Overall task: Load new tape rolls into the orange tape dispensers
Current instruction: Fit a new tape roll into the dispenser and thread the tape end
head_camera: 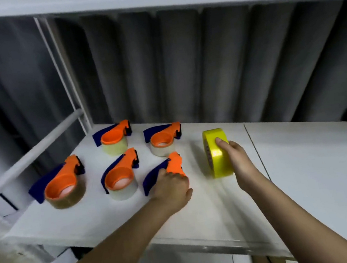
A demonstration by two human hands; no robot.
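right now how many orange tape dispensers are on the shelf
5. Back left, back right, front left, front middle, and one under the left hand, its orange nose showing. None seem hidden.

No text, brand or number can be read; the dark marks on the yellow tape roll are too blurred.
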